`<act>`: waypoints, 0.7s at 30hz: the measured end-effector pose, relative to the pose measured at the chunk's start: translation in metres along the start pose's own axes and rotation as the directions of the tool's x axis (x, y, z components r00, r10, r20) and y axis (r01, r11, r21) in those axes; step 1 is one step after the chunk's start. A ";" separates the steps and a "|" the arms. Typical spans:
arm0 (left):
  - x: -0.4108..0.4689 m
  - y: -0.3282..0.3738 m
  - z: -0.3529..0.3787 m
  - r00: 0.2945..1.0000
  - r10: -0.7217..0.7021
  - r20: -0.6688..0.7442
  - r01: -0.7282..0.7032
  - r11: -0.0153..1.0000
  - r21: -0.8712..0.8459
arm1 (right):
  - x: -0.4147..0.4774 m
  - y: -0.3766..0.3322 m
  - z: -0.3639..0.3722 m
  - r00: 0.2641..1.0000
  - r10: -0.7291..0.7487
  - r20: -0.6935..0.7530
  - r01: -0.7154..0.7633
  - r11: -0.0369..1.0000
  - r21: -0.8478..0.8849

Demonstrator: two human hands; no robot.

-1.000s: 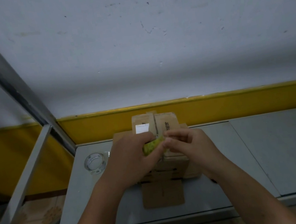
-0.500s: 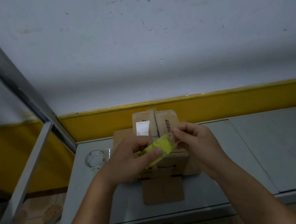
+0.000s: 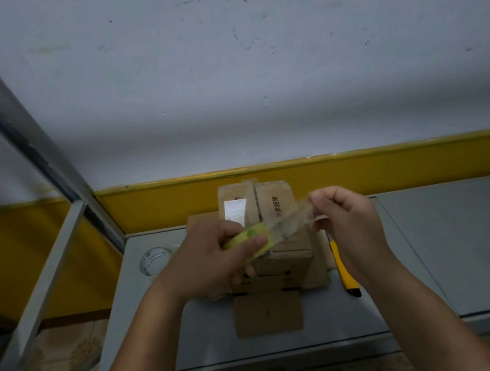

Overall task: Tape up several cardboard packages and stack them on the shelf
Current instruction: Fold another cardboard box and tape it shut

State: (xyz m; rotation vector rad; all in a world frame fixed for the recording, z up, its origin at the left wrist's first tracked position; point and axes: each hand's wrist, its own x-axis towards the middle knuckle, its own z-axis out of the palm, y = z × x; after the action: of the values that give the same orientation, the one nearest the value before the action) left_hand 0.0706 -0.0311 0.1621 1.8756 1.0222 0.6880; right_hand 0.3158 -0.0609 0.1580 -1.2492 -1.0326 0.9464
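The small cardboard box [image 3: 276, 209] sits on a wider carton [image 3: 303, 275] mid-table. Just above it, the left hand [image 3: 214, 262] grips the yellow tape roll [image 3: 247, 238], thumb and fingers curled round it as a brace. At the roll's 2 o'clock, the right hand [image 3: 350, 221] pinches the free end of a clear strip [image 3: 290, 215]. We judge it is held taut for laying over the box seam. A yellow knife [image 3: 343, 266] lies at the boxes' 4 o'clock, handy for cutting. A clear roll [image 3: 154, 260] rests at 9 o'clock on the grey table [image 3: 471, 245].
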 end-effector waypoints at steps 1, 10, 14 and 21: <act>-0.002 -0.003 -0.001 0.999 0.010 0.043 -0.007 0.997 -0.077 | 0.001 0.000 -0.002 1.000 0.030 -0.004 -0.030 0.999 0.011; -0.002 -0.016 -0.002 1.000 -0.010 0.005 0.010 1.000 0.008 | 0.000 0.004 -0.014 1.000 -0.016 0.017 0.018 0.998 -0.068; 0.003 -0.008 -0.006 0.997 -0.072 -0.026 0.076 0.923 0.377 | -0.001 0.005 -0.024 0.995 -0.102 -0.011 0.100 0.990 -0.098; -0.016 -0.021 -0.022 0.988 -0.137 0.076 0.127 0.984 0.124 | 0.003 0.032 -0.020 0.991 0.135 0.004 -0.135 0.991 0.003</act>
State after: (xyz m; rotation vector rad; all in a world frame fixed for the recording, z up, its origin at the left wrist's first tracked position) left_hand 0.0378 -0.0292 0.1533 1.9018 1.1426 0.4757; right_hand 0.3354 -0.0601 0.1254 -1.3279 -0.9586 1.0536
